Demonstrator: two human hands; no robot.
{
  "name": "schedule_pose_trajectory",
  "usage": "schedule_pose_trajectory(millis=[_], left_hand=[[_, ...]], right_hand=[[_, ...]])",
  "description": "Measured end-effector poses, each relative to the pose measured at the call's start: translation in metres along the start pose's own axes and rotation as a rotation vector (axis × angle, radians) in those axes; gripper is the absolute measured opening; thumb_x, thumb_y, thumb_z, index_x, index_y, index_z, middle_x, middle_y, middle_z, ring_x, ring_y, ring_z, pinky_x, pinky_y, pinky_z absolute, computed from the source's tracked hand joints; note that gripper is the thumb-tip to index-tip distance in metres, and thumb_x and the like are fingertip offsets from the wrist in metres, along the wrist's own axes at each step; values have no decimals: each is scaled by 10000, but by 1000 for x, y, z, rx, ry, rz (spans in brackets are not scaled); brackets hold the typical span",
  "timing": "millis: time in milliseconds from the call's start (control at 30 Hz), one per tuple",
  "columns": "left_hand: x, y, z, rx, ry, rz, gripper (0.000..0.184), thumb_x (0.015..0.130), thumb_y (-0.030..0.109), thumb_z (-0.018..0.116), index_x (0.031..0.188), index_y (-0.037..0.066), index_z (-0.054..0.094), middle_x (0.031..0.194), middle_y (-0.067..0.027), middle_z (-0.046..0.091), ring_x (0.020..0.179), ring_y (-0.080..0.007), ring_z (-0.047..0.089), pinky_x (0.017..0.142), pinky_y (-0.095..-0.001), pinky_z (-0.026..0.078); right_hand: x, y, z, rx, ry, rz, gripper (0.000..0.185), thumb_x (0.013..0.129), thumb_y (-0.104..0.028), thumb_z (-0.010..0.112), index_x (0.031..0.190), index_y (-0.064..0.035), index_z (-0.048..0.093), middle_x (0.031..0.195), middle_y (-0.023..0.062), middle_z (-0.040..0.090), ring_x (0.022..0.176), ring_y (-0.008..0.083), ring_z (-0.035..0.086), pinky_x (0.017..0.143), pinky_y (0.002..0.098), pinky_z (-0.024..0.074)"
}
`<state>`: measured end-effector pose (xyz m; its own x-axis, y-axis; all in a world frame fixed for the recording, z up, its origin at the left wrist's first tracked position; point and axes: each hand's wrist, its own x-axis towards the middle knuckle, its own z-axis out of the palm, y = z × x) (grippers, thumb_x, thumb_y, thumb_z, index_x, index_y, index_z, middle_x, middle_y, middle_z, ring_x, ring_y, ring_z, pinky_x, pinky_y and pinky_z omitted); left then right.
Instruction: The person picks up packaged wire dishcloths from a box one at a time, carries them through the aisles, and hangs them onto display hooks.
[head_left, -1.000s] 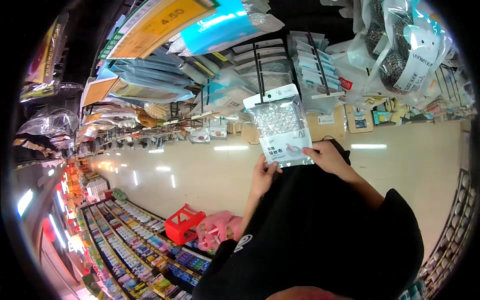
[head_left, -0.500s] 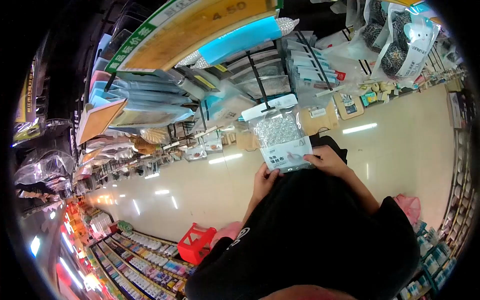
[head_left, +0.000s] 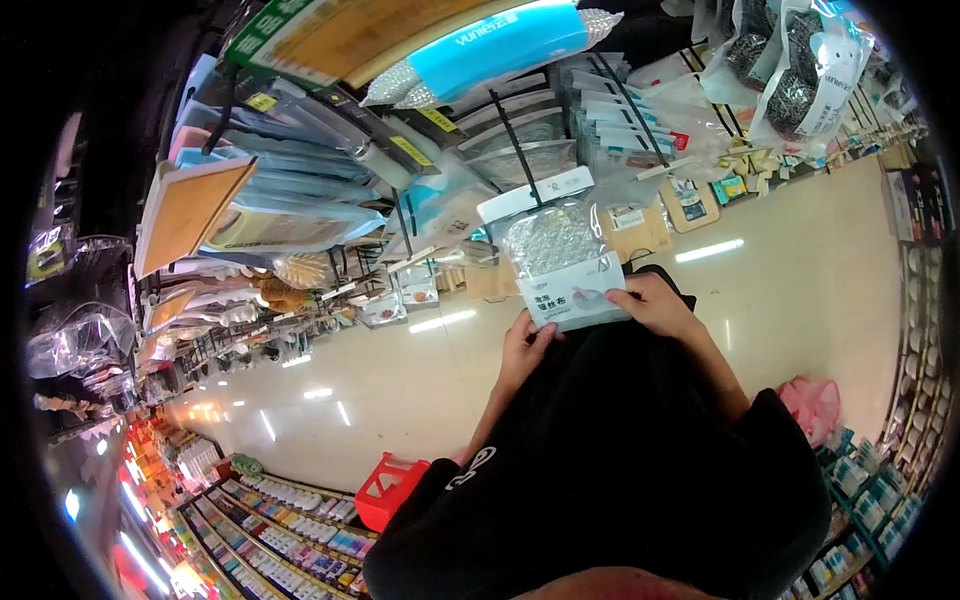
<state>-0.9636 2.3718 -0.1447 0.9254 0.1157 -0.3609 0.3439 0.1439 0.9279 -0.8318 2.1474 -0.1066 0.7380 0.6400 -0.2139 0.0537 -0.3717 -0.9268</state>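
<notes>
Pale floor [head_left: 400,400] is flanked by stocked shelves [head_left: 290,525]. The packet [head_left: 552,243], its top at a hook's [head_left: 512,140] tip, is pinched at its lower left corner by the left hand [head_left: 522,352] and at its lower right by the right hand [head_left: 658,305], thumbs [head_left: 621,298] over the front.

Front packet [head_left: 560,242]: crinkled silver through clear plastic, white top, pale label lettered black
Shirt [head_left: 620,460]: plain black but for white lettering
Bundle up top [head_left: 505,48]: glittery silver ends, bright blue wrap, white letters
Card [head_left: 197,212]: orange-brown
Plastic piece over there [head_left: 388,492]: vivid red
Floor [head_left: 400,380]: cream, streaked white
</notes>
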Motion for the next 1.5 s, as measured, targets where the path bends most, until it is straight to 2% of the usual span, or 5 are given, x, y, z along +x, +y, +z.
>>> schedule_pose_trajectory(millis=[700, 967, 1167, 1333, 1500], left_hand=[[62, 17, -16, 5, 53, 112, 329, 906, 62, 549, 1202, -3, 421, 922, -97, 664, 755, -130, 625, 699, -251, 474], [97, -11, -30, -145, -44, 2, 790, 890, 114, 578, 1443, 64, 15, 1138, -192, 602, 938, -205, 617, 787, -315, 499], [83, -17, -31, -161, 99, 48, 906, 876, 177, 607, 1441, 24, -84, 1227, -236, 542, 1022, -249, 604, 801, -329, 506], [50, 0, -51, -109, -225, -28, 423, 922, 170, 546, 1321, 97, 426, 1170, -113, 603, 1014, -191, 595, 850, -304, 465], [44, 19, -55, -10, -599, -53, 401, 918, 121, 554, 1290, 39, 428, 1120, -107, 588, 1007, -167, 562, 892, -277, 435]], right_hand=[[61, -6, -10, 79, 144, 143, 443, 879, -354, 592, 728, 63, 580, 558, 109, 501, 545, 136, 469, 526, 323, 379], [61, -12, -9, 35, 226, 290, 441, 827, -334, 621, 1145, -38, 543, 749, 123, 625, 696, 261, 620, 666, 348, 487], [63, 18, 11, -223, 120, 190, 379, 824, -289, 630, 1106, -42, 578, 724, 105, 612, 711, 195, 611, 675, 326, 487], [41, 15, 46, 312, 244, 129, 329, 847, -249, 607, 1098, -39, 584, 697, 67, 587, 645, 126, 561, 635, 290, 473], [-10, -4, 69, 138, 332, 152, 311, 855, -237, 585, 1077, -20, 592, 712, 69, 601, 643, 132, 562, 626, 296, 463]])
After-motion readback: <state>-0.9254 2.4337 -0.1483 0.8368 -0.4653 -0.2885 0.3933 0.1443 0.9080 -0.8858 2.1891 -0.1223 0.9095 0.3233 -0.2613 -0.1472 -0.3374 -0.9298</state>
